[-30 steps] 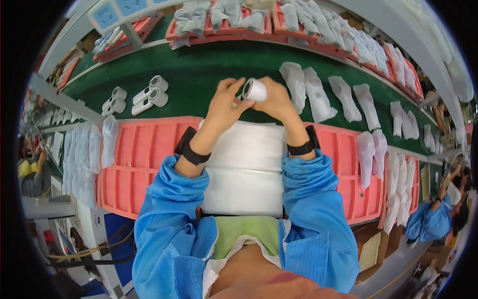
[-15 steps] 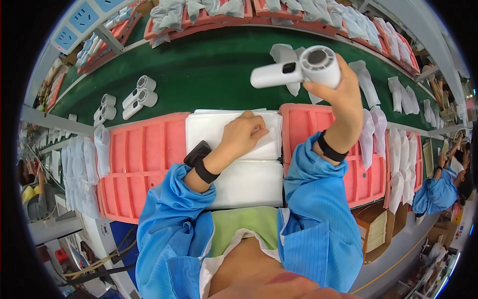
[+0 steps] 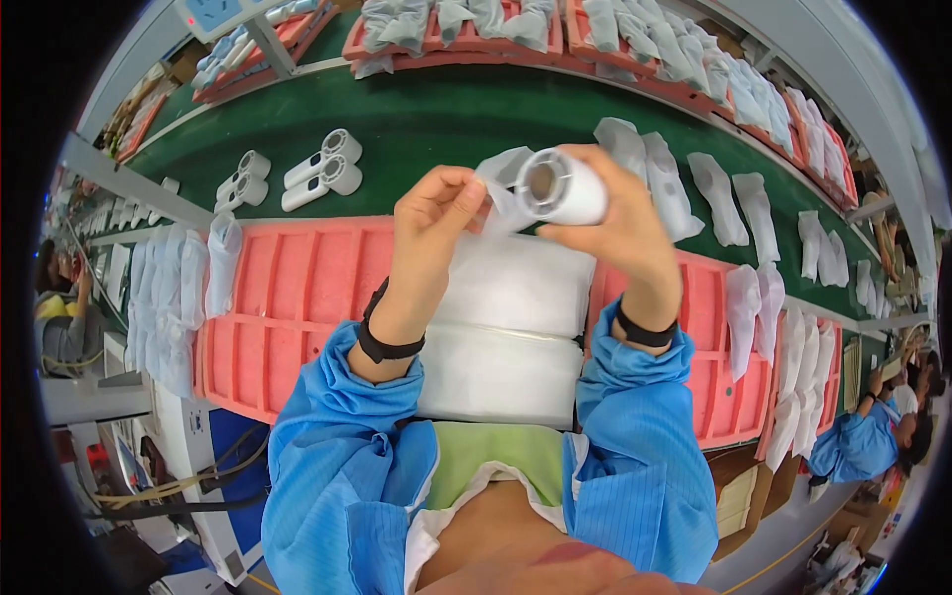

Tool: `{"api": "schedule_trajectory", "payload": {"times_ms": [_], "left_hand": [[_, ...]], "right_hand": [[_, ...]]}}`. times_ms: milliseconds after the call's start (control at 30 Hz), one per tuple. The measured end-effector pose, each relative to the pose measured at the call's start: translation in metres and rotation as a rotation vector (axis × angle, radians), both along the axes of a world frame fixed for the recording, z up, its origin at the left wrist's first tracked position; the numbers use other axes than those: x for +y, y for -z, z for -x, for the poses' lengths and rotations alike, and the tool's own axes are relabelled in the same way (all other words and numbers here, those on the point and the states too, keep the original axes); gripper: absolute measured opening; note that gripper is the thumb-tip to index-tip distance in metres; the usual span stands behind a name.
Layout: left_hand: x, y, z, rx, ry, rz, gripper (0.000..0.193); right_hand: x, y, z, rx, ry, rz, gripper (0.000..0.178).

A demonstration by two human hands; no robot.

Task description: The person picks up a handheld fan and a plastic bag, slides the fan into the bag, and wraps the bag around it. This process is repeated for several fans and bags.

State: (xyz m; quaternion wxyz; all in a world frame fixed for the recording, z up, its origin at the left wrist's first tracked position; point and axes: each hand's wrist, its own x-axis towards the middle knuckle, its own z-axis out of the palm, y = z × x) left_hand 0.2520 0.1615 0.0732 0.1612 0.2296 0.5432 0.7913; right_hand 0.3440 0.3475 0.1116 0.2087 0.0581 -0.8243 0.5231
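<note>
My right hand [image 3: 627,220] is closed around the round head of a white handheld fan [image 3: 578,194], which has a ring-shaped vented end. A thin translucent white bag [image 3: 504,206] is pinched between the thumb and fingers of my left hand [image 3: 436,220]. The fan's handle end is inside or behind the bag; I cannot tell how far in it goes. Below both hands lies a stack of flat white bags [image 3: 511,283], with a second stack [image 3: 501,375] nearer to me.
Pink foam trays [image 3: 288,347] flank the bags. On the green belt [image 3: 426,109] lie bare white fans [image 3: 332,169] at left and bagged fans [image 3: 666,188] at right. More bagged fans fill pink trays [image 3: 476,59] along the far side. A co-worker in blue [image 3: 861,436] is at right.
My left hand has lifted from the bag stack with a bag pinched in it. My right hand has brought the fan left and nearer, and fan and bag now meet.
</note>
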Motion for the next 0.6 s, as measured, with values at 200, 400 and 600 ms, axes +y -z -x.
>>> {"api": "schedule_trajectory", "payload": {"times_ms": [200,400,600], "left_hand": [[-0.011,-0.008,0.006,-0.139,-0.023,-0.19,0.013],[-0.001,-0.005,-0.019,0.857,-0.43,0.261,0.021],[0.004,-0.003,-0.026,1.04,-0.415,0.301,0.039]], "right_hand": [[-0.047,0.02,0.029,0.173,0.098,-0.264,0.067],[-0.048,0.025,0.03,0.181,0.255,-0.307,0.071],[-0.042,0.029,0.033,0.197,0.342,-0.286,0.068]]}}
